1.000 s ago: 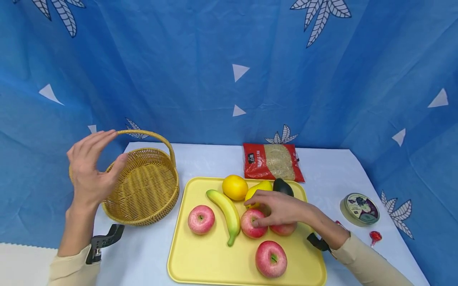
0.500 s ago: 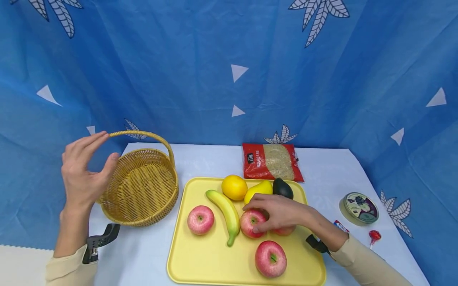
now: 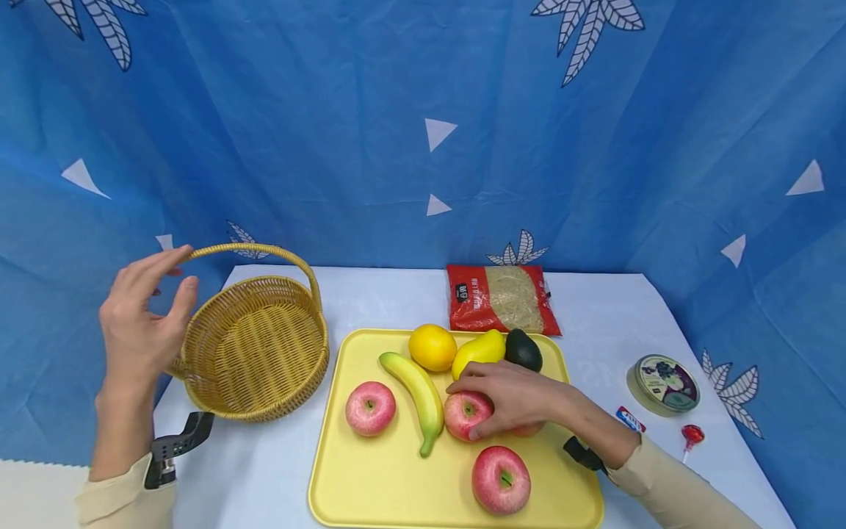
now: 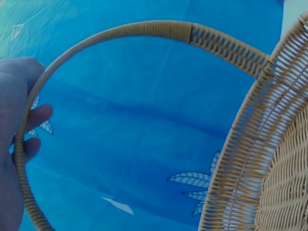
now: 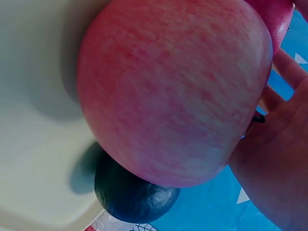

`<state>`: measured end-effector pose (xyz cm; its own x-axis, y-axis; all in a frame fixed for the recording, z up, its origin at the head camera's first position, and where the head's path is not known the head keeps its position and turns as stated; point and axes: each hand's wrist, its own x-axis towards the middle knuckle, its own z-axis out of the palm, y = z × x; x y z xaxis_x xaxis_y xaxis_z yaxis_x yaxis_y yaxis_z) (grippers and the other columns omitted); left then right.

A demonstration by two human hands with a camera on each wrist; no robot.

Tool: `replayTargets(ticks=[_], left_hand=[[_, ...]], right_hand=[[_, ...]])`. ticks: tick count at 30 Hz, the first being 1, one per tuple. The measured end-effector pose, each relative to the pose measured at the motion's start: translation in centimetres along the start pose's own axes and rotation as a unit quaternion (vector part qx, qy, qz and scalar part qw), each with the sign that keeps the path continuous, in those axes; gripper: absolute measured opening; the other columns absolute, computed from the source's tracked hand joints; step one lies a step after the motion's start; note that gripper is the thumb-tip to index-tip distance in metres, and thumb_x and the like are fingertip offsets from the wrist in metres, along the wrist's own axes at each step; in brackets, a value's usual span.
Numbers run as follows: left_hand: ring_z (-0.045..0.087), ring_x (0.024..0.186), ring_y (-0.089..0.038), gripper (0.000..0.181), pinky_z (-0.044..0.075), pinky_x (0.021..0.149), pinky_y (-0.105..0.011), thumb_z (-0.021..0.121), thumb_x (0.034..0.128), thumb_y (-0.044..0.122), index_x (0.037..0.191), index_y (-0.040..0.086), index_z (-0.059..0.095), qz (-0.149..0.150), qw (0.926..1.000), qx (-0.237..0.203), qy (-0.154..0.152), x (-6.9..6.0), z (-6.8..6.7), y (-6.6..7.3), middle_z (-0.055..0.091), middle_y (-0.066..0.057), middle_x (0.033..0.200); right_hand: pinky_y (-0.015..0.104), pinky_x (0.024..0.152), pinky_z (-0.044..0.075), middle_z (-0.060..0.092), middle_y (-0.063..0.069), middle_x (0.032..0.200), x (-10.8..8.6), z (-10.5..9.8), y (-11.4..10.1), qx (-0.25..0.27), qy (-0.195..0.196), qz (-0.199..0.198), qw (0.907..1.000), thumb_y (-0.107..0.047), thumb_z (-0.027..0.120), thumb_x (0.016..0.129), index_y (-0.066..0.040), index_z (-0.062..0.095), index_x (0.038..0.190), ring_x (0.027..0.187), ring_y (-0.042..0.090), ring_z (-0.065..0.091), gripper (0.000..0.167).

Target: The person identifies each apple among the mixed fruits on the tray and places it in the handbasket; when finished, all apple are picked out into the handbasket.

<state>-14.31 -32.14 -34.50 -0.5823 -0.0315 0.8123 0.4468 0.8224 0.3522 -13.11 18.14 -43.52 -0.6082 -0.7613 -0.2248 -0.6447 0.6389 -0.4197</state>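
In the head view, my right hand (image 3: 505, 397) curves its thumb and fingers round the near and far sides of a pink-red apple (image 3: 466, 413) on a yellow tray (image 3: 377, 488). Another apple (image 5: 173, 91), mostly under that hand in the head view, looms large in the right wrist view. My left hand (image 3: 142, 316) is raised at the left side of a wicker basket (image 3: 264, 353), its thumb apart from the fingers. The basket's arched handle (image 4: 139, 28) passes across that hand in the left wrist view. How firmly they touch is unclear.
The tray also bears a banana (image 3: 415, 397), a lemon (image 3: 432, 347), a yellow pear-shaped fruit (image 3: 482, 350), an avocado (image 3: 523, 351) and two more apples. Behind it lies a red food packet (image 3: 502, 299). A round tin (image 3: 664, 386) and a lollipop (image 3: 692, 435) lie at the right.
My left hand has shifted left, uncovering more of the basket's rim and handle. The right hand has settled slightly lower around the apple, which stays in place.
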Motion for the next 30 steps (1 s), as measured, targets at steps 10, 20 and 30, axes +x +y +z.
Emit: replayTargets(ticks=[10, 20, 30], left_hand=[[0.048, 0.097, 0.016, 0.035, 0.029, 0.073, -0.012, 0.068, 0.0920, -0.001, 0.126, 0.005, 0.070, -0.014, 0.9993, -0.021, 0.029, 0.1, -0.2, 0.2, 0.068, -0.022, 0.120], [0.054, 0.074, 0.002, 0.021, 0.037, 0.064, -0.008, 0.069, 0.0913, -0.002, 0.111, -0.010, 0.072, -0.065, 0.9715, -0.192, 0.124, -1.2, -0.6, -0.5, 0.073, -0.015, 0.112], [0.066, 0.084, -0.007, 0.021, 0.046, 0.069, -0.011, 0.073, 0.0865, -0.006, 0.104, -0.017, 0.071, -0.095, 0.9447, -0.262, 0.173, -1.7, -0.1, -1.8, 0.074, -0.018, 0.107]], right_hand=[[0.042, 0.103, 0.043, 0.053, -0.017, 0.126, -0.2, 0.0, -0.2, -0.011, -0.013, 0.005, 0.9998, -0.064, 0.074, 0.080, -0.039, 0.055, 0.140, 0.111, 0.003, 0.050, 0.068], [0.045, 0.105, 0.040, 0.053, -0.014, 0.131, -0.1, 0.2, -0.4, -0.033, -0.022, 0.009, 0.9992, -0.062, 0.076, 0.080, -0.039, 0.052, 0.144, 0.115, 0.006, 0.049, 0.072], [0.047, 0.104, 0.041, 0.053, -0.012, 0.130, -0.1, 0.3, -0.5, -0.036, -0.025, 0.007, 0.9990, -0.060, 0.077, 0.079, -0.039, 0.052, 0.144, 0.115, 0.007, 0.049, 0.073]])
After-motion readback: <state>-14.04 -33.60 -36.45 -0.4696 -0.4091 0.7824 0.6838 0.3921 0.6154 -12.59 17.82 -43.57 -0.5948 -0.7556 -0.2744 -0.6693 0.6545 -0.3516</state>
